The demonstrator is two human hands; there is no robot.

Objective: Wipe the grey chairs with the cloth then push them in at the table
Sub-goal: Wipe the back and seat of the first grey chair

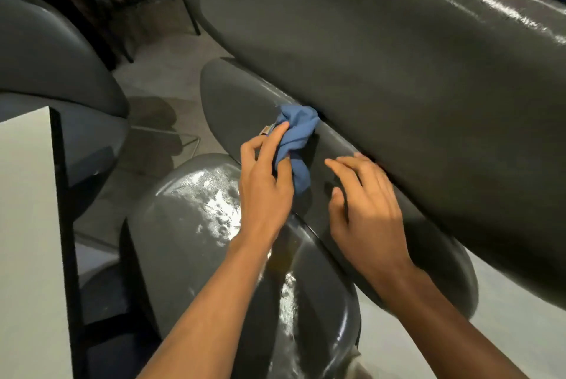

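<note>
A grey padded chair fills the right of the view: its backrest [382, 50] slopes across the top and its seat [242, 102] lies below it. My left hand [265, 182] holds a bunched blue cloth [295, 136] against the seat, close to the crease under the backrest. My right hand [364, 207] rests on the seat beside it, fingers spread and relaxed, touching the bottom edge of the backrest. A second grey chair [199, 225], shiny with reflections, sits under my forearms.
A white table [27, 225] with a black edge and frame stands at the left. Another grey chair [52, 66] is at the upper left. Thin black chair legs [191, 11] and the concrete floor [165, 72] show between the chairs.
</note>
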